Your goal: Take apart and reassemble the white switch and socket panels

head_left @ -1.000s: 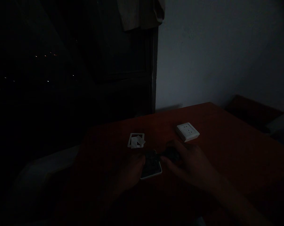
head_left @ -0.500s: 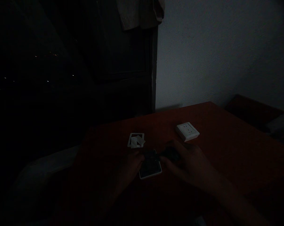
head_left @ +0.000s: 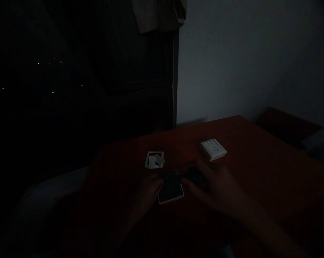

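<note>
In dim light, my right hand [head_left: 221, 182] is closed around the dark handle of a screwdriver [head_left: 196, 175]. Its thin front end points left to a square wall-switch panel [head_left: 172, 191] with a white rim and a dark face. My left hand [head_left: 149, 188] grips that panel at its left edge, fingers curled. Whether the screwdriver tip touches the panel is too dark to tell. Just beyond lies a white square frame [head_left: 146, 160] with small white flat pieces [head_left: 152, 162] on it. Farther right sits a white wall socket [head_left: 213, 148], slotted face up.
The reddish-brown table [head_left: 261, 161] reaches back to a pale wall [head_left: 231, 64]. A dark window [head_left: 57, 79] with small lights stands at the left, and cloth [head_left: 159, 16] hangs above its right side. Another reddish-brown surface [head_left: 290, 123] lies beyond the table at the right.
My left hand has shifted slightly left along the panel's edge, showing more of its left corner. My right hand stays on the screwdriver in nearly the same place. The view has moved a little.
</note>
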`<state>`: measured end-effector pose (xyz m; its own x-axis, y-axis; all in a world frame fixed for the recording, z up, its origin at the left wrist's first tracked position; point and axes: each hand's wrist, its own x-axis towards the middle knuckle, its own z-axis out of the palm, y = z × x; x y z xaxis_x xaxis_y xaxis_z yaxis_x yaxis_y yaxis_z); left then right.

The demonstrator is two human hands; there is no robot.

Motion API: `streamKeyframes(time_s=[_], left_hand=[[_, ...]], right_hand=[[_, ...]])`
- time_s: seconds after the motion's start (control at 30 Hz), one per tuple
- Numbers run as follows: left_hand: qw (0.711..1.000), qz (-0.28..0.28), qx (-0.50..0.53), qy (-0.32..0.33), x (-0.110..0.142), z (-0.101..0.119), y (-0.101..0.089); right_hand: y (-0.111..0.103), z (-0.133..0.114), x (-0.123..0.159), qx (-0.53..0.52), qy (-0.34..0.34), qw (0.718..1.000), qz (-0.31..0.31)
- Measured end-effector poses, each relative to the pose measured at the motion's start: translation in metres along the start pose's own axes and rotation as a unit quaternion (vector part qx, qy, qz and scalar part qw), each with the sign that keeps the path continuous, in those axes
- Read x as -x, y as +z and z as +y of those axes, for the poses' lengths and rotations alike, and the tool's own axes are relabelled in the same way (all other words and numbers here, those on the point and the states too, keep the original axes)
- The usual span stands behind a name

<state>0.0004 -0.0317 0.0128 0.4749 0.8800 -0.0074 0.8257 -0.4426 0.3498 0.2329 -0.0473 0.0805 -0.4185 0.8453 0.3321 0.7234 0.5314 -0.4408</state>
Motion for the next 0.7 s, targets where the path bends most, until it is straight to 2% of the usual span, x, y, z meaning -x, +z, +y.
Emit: streamKeyframes(time_s=[0.7], left_hand=[[1.000, -0.011, -0.003, -0.009, -0.0016, -0.0040, 0.0038]], right_hand=[[-0.0013, 0.0004, -0.0020, -0.008, 0.007, 1.000, -0.009]])
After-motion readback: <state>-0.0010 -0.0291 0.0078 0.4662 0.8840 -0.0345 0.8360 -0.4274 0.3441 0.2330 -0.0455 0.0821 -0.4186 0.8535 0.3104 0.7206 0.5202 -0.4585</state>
